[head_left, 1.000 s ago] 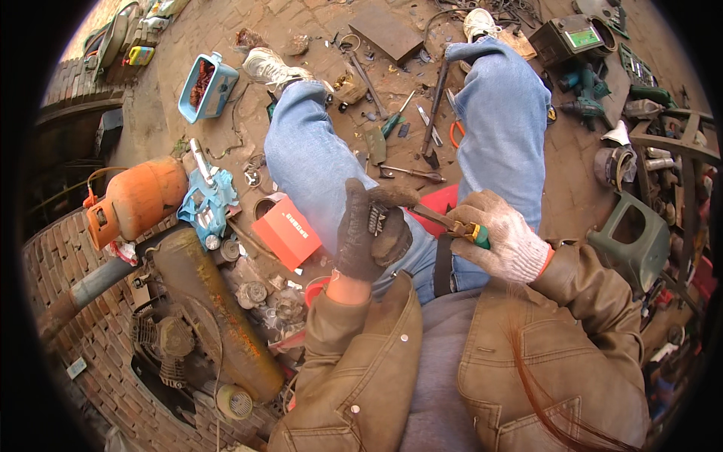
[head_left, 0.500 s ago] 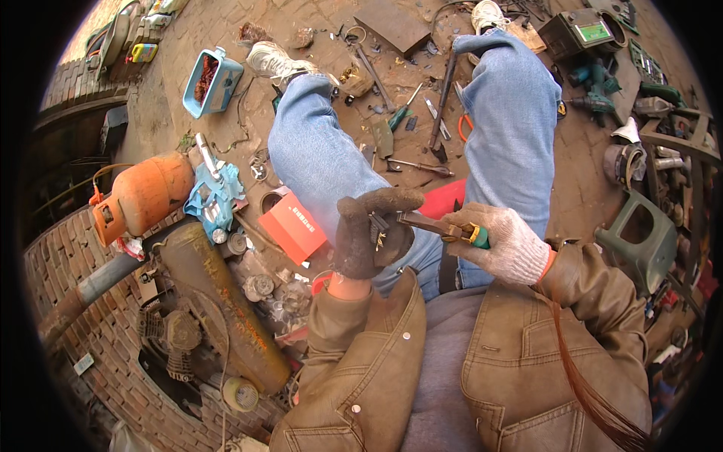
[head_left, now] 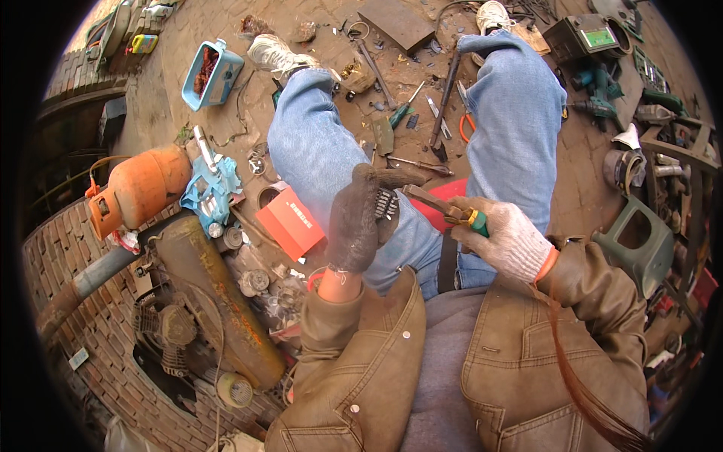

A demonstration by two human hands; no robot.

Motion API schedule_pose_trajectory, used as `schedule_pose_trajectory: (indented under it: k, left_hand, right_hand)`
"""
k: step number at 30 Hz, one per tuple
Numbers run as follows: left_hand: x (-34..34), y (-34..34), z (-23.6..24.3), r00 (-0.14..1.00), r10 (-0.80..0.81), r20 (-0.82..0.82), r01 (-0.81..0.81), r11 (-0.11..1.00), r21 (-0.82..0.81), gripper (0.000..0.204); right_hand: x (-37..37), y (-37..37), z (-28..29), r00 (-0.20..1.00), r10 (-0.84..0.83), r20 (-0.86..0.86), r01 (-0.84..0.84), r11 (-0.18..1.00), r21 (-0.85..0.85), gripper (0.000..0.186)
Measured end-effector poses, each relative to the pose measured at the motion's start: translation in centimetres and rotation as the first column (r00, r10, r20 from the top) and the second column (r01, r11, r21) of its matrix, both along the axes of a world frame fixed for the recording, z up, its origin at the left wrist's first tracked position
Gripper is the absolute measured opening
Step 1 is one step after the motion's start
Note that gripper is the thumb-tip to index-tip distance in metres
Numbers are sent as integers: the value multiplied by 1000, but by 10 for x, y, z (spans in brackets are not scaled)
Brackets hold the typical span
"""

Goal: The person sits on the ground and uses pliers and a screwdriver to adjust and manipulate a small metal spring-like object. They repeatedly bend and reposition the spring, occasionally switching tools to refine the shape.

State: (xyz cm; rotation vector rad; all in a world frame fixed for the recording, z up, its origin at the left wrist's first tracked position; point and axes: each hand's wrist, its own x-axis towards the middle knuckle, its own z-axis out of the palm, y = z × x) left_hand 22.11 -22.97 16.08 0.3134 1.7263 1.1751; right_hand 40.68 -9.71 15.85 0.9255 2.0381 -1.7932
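My left hand (head_left: 355, 226), in a dark, dirty work glove, is closed around a small black part (head_left: 387, 205) with rows of short silvery bars on its face. The thumb and fingers hide its edges, and I cannot tell what kind of part it is. In my right hand (head_left: 506, 235), gloved in pale knit, are pliers (head_left: 428, 200) with green and yellow handles. Their worn metal jaws point left toward the black part, with a small gap between. Both hands are above my lap, over my jeans (head_left: 324, 143).
A red box (head_left: 291, 224) lies by my left thigh, near an orange gas cylinder (head_left: 151, 184). Screwdrivers (head_left: 407, 104), a hammer (head_left: 446, 113) and orange-handled pliers (head_left: 466, 124) lie between my legs. A green power drill (head_left: 602, 94) and a green plastic stool (head_left: 639, 241) are at right.
My left hand has turned, showing the black part's barred face, and its fingers have drawn away from the pliers. The plier jaws have tilted upward and no longer meet the part.
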Motion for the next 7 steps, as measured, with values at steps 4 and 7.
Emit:
schedule_pose_trajectory:
  k: [4, 7]
  left_hand:
    - [0, -1, -5, 987, -85, -135, 94, 994, 58, 70]
    - [-2, -4, -12, 990, -59, -128, 63, 998, 26, 69]
  right_hand:
    - [-2, -1, -2, 993, 116, -36, -108, 980, 169, 36]
    - [-3, -4, -3, 988, 154, -9, -142, 927, 347, 41]
